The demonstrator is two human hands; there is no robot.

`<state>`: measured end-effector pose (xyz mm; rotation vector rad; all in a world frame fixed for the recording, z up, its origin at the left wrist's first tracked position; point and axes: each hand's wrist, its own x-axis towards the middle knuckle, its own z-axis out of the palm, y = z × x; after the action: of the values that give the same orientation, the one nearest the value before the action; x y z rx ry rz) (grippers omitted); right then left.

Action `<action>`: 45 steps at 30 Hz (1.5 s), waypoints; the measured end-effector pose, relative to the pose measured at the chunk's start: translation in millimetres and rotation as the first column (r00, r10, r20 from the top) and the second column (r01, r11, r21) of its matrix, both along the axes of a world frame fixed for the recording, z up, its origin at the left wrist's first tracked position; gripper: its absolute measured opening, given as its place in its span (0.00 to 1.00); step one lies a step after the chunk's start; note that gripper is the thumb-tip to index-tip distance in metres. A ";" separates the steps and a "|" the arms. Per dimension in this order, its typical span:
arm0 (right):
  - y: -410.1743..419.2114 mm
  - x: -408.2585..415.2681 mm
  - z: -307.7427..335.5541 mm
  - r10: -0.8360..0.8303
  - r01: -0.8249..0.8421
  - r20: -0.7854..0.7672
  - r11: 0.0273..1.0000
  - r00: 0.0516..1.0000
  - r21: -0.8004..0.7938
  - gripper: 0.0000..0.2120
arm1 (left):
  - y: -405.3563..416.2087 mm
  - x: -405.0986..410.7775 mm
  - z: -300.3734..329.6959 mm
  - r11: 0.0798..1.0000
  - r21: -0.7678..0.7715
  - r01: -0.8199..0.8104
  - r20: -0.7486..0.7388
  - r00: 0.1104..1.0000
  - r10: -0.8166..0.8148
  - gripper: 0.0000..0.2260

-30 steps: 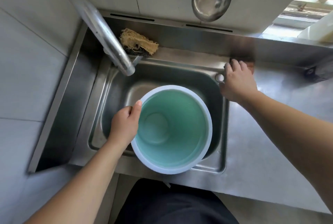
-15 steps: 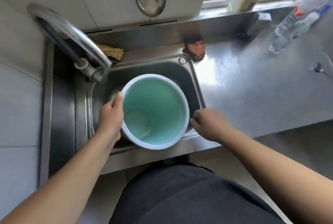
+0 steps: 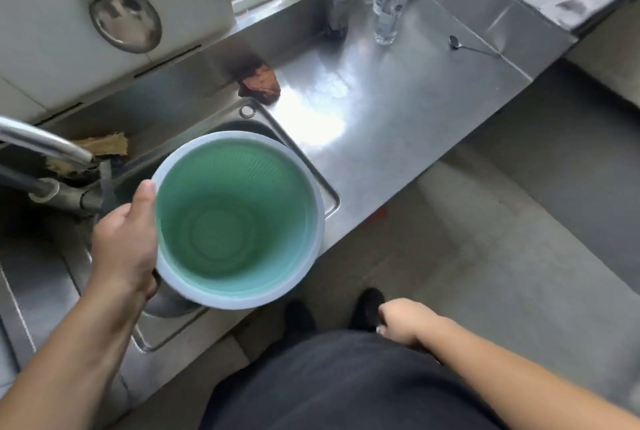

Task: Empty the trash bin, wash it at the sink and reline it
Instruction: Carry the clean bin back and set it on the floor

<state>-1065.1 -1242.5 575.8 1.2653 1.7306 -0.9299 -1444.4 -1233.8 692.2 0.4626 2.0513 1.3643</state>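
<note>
While the left hand [image 3: 126, 242] grips its rim, one green trash bin [image 3: 239, 218] hangs upright over the sink [image 3: 329, 194]. The right hand [image 3: 403, 320] hangs loosely curled, its grip empty. Two bottles [image 3: 391, 4] and one spoon [image 3: 464, 45] sit on the counter [image 3: 398, 111].

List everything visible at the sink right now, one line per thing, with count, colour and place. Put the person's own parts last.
trash bin: 1, pale rim, green inside, empty, held over the sink's front right corner
sink: 1, steel, lower left
faucet: 1, steel, far left
fibrous scrubber: 1, tan, behind the faucet
brown scrubber: 1, reddish brown, on the counter behind the sink
ladle: 1, steel, hanging on the wall
counter: 1, steel, right of the sink
clear bottles: 2, by the window
spoon: 1, steel, far right of the counter
shoes: 2, black, on the floor
left hand: grips the bin's rim
right hand: loosely curled at the waist, holds nothing
</note>
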 end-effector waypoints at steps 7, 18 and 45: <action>-21.5 51.4 -9.9 -0.227 0.233 -0.077 0.969 0.971 0.082 0.16 | 12.9 44.8 37.3 0.968 0.048 0.246 0.041 0.968 -0.248 0.37; -53.8 200.4 10.1 -0.423 0.441 -0.143 0.887 0.895 0.137 0.08 | 27.5 225.5 92.7 0.860 0.134 0.493 -0.066 0.870 -0.488 0.28; -94.8 458.3 -20.6 -0.927 0.928 -0.040 0.373 0.373 -0.001 0.17 | 149.0 505.5 -108.0 0.745 -0.494 0.448 0.026 0.864 -0.503 0.24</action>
<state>-606.8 -1337.3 555.3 2.3381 0.8743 -1.5456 -938.9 -1084.8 584.2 0.7796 2.0672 0.4970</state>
